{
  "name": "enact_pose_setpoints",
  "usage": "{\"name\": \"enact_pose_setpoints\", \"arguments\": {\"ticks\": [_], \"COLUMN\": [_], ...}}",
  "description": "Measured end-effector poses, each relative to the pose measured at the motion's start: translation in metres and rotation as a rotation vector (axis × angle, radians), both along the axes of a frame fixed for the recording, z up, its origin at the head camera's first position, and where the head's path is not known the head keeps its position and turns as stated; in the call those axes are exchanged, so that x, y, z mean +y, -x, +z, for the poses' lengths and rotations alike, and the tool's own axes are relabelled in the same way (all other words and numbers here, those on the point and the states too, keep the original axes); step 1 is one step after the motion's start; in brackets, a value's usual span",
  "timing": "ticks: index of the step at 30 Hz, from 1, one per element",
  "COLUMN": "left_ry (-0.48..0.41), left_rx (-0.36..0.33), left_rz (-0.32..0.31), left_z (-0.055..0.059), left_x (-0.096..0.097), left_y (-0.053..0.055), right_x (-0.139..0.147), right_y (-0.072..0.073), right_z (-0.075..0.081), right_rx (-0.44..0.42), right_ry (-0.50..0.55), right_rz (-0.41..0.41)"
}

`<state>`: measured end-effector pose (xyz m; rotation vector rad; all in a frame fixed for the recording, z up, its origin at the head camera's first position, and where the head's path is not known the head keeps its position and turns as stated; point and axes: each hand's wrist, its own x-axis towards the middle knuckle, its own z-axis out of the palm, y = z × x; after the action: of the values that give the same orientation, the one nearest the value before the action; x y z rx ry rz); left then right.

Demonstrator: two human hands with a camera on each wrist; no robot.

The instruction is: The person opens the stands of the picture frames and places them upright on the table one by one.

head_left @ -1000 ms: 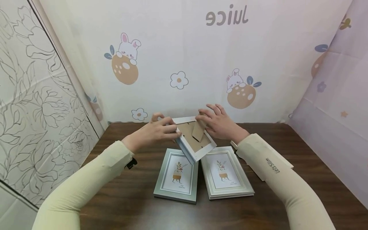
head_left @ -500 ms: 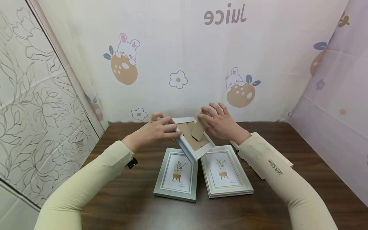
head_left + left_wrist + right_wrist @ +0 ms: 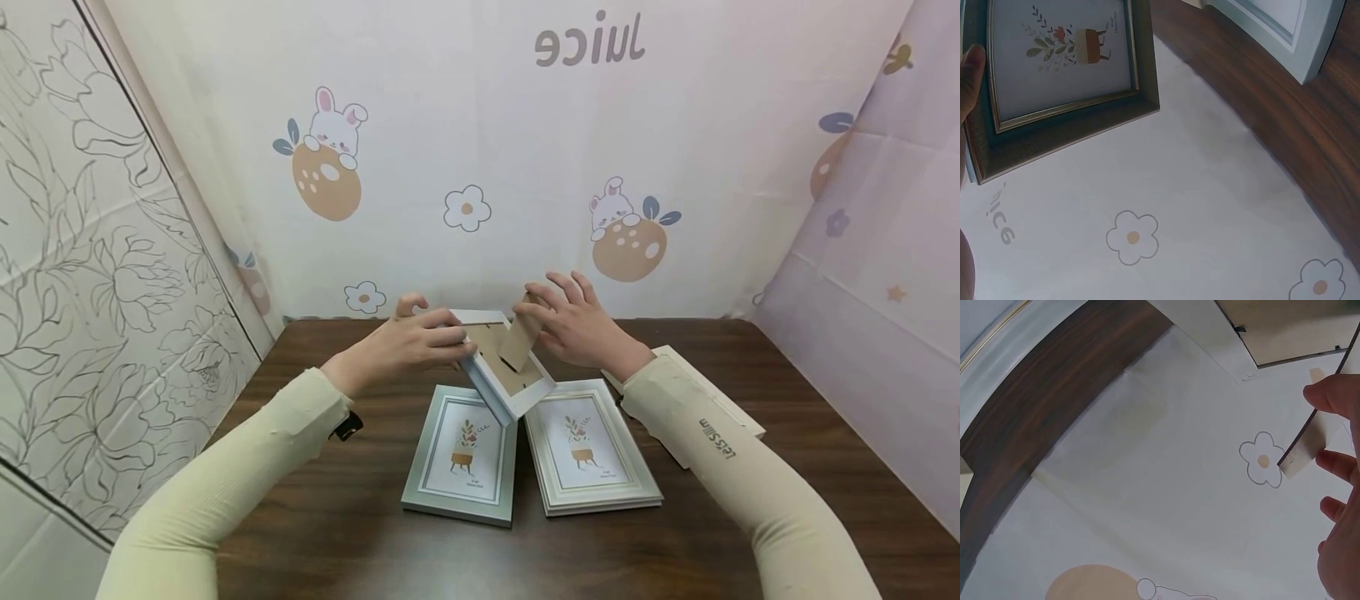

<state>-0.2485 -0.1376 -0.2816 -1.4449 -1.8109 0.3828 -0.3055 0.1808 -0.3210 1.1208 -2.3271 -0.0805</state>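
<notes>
My left hand (image 3: 420,340) grips the left side of a picture frame (image 3: 531,398), held tilted above the table with its brown backing towards me. In the left wrist view, the front of this picture frame (image 3: 1116,115) shows a dark-looking border round a flowerpot print. The thumb and fingers of my right hand (image 3: 576,323) pinch the top of its easel stand (image 3: 520,340), a flat brown flap that stands out from the backing. From the right wrist, the stand (image 3: 1305,449) is seen edge-on between thumb and fingers. Below lie a grey-green picture frame (image 3: 465,454) and a cream one (image 3: 585,446), both face up.
Another cream picture frame (image 3: 716,396) lies to the right, partly hidden by my right sleeve (image 3: 697,433). Everything stands on a dark wooden table (image 3: 315,508). Behind it hangs a white printed curtain (image 3: 465,125).
The stand has swung slightly further out from the backing in my right hand. The held picture frame has tipped a little, while the frames on the table stay put.
</notes>
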Motion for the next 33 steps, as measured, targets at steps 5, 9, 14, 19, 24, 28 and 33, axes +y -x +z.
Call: {"name": "enact_pose_setpoints", "arguments": {"ticks": [5,9,14,19,24,28,33], "left_ry": [-0.01,-0.025,-0.056,-0.071,-0.105,-0.124,-0.185], "left_rx": [0.055,0.043,0.014,0.022,-0.009,-0.06,-0.094], "left_rz": [-0.01,-0.013,-0.014,-0.012,-0.006,0.028,0.046], "left_z": [0.001,0.002,0.003,0.002,0.0,0.0,-0.001], "left_x": [0.002,0.003,0.003,0.002,-0.001,-0.002,-0.002], "left_y": [0.0,0.001,0.001,0.002,0.002,0.0,-0.001], "right_x": [0.004,0.009,0.022,0.038,0.049,0.057,0.063], "right_y": [0.0,0.0,-0.001,-0.003,-0.005,-0.007,-0.012], "right_z": [0.001,0.004,0.007,0.007,0.005,0.003,0.0], "right_rx": [0.005,0.011,-0.023,-0.061,-0.064,-0.075,-0.107], "right_ry": [0.039,0.08,0.141,0.186,0.204,0.209,0.21], "right_rz": [0.022,0.032,0.01,-0.031,-0.059,-0.084,-0.124]}}
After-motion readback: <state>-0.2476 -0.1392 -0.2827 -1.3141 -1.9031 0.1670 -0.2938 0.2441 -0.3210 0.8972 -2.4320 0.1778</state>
